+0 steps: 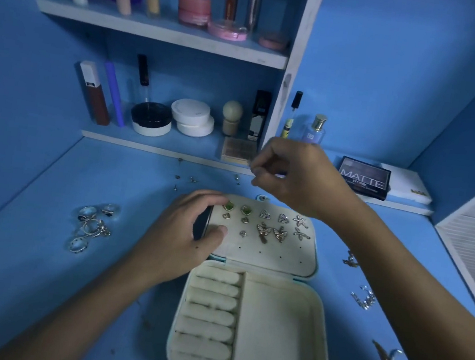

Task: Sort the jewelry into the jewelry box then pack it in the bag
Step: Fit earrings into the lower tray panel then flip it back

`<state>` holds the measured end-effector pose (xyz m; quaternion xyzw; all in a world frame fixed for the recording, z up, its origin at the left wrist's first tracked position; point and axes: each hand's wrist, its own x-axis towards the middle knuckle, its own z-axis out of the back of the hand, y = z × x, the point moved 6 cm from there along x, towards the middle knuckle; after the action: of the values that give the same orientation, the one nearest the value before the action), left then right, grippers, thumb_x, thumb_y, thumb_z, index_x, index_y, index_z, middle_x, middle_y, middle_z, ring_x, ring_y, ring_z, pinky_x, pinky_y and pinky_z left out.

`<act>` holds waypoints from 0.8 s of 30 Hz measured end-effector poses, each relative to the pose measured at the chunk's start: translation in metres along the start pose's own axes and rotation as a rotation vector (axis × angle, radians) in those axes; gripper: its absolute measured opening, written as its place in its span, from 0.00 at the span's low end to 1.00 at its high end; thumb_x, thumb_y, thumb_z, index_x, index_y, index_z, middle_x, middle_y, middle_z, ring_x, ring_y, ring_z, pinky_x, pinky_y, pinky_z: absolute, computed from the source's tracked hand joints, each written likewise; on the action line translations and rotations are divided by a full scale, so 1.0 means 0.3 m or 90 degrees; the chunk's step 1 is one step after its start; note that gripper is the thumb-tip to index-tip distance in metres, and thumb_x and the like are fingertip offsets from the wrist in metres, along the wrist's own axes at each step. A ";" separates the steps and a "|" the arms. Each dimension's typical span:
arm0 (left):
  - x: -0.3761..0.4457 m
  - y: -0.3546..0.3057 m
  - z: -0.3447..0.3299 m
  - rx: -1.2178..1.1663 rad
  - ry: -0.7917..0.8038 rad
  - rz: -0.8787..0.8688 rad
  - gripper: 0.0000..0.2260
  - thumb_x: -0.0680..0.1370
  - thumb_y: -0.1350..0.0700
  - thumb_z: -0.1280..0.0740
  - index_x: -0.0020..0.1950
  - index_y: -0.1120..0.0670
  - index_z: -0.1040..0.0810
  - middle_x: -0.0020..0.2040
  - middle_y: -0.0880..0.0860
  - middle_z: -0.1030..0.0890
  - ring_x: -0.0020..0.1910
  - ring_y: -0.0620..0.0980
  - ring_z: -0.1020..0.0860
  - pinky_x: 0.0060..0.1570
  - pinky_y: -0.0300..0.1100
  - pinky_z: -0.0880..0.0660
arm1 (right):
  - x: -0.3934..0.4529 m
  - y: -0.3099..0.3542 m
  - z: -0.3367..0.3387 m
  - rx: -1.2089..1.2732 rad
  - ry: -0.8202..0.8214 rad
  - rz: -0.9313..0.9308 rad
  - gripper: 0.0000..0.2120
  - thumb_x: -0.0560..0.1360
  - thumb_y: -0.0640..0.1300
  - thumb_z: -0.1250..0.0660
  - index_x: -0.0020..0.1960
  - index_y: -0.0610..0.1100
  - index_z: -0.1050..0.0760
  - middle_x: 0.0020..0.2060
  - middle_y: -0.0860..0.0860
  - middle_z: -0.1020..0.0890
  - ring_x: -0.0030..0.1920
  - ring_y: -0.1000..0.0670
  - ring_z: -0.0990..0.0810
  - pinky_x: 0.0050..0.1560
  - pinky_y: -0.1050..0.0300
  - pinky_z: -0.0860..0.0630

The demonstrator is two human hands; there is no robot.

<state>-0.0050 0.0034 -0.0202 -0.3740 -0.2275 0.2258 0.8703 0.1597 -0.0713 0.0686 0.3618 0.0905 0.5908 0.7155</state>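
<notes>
Black palette [363, 178] lettered "MATTE", right hand [296, 181] pinching something tiny nearby

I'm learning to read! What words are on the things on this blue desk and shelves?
"MATTE": big letters on the flat black eyeshadow palette on the ledge; the smaller lines beneath are too blurred to read.
Clear perfume bottle with gold cap: small mark, too blurred.
Tubes and jars on the shelves: print too small to read.
</notes>
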 end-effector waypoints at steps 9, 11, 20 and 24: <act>0.001 0.003 -0.002 -0.007 -0.003 0.002 0.21 0.73 0.47 0.35 0.67 0.43 0.25 0.66 0.34 0.27 0.67 0.32 0.32 0.66 0.39 0.33 | -0.183 -0.053 0.055 0.000 -0.105 -0.057 0.04 0.73 0.39 0.24 0.45 0.48 0.16 0.40 0.55 0.17 0.39 0.59 0.17 0.42 0.67 0.22; 0.001 0.003 -0.002 -0.008 -0.005 0.001 0.21 0.73 0.47 0.35 0.66 0.43 0.25 0.66 0.34 0.27 0.67 0.33 0.32 0.66 0.39 0.32 | -0.222 -0.063 0.056 0.033 -0.122 -0.094 0.07 0.72 0.40 0.23 0.44 0.51 0.18 0.37 0.56 0.18 0.36 0.61 0.18 0.36 0.70 0.24; 0.001 0.001 0.002 -0.018 -0.015 0.003 0.20 0.72 0.46 0.34 0.65 0.43 0.24 0.66 0.34 0.27 0.67 0.34 0.31 0.67 0.41 0.32 | -0.347 -0.080 0.062 0.061 -0.176 -0.154 0.08 0.68 0.44 0.21 0.39 0.56 0.17 0.35 0.62 0.17 0.35 0.61 0.21 0.38 0.71 0.28; 0.004 -0.007 0.006 -0.026 -0.029 0.003 0.21 0.72 0.47 0.34 0.65 0.45 0.23 0.65 0.35 0.26 0.66 0.34 0.30 0.66 0.41 0.32 | -0.379 -0.106 0.054 0.078 -0.211 -0.183 0.09 0.70 0.44 0.22 0.38 0.57 0.17 0.38 0.64 0.16 0.32 0.60 0.22 0.37 0.72 0.30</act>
<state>-0.0046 0.0037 -0.0172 -0.3871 -0.2508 0.2317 0.8565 0.1612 -0.1830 0.0266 0.4799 0.0578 0.4085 0.7742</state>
